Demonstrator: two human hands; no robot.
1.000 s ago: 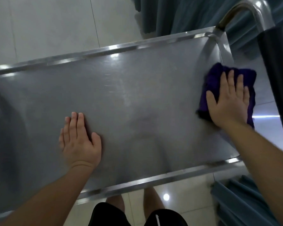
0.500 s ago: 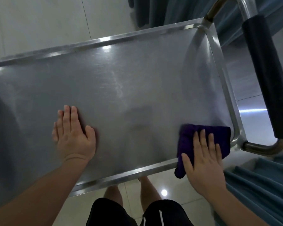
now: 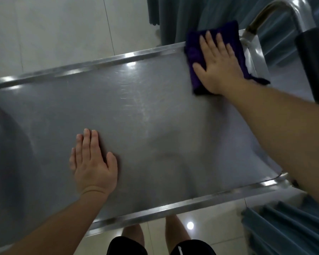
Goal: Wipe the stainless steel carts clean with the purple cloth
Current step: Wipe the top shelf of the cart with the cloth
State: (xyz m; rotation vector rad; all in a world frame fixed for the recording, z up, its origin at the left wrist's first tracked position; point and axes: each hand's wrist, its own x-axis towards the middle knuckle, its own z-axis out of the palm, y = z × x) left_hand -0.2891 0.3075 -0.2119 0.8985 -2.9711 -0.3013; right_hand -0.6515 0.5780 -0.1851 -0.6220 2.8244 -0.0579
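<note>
The stainless steel cart (image 3: 145,111) fills the view, its flat top shelf running from left to right with raised shiny rims. A folded purple cloth (image 3: 193,52) lies at the shelf's far right corner, partly over the far rim. My right hand (image 3: 219,65) presses flat on the cloth with straight, spread fingers. My left hand (image 3: 92,162) rests flat on the bare steel near the front left, fingers straight and together.
The cart's curved push handle (image 3: 309,50) with a black grip stands at the right end. Teal curtains (image 3: 190,17) hang beyond the far rim and another fold (image 3: 284,229) sits at the lower right. Pale floor tiles surround the cart; my legs show below the front rim.
My right hand slid the purple cloth from the right edge down to the near right corner, then up to the far right corner. My left hand stayed flat in place.
</note>
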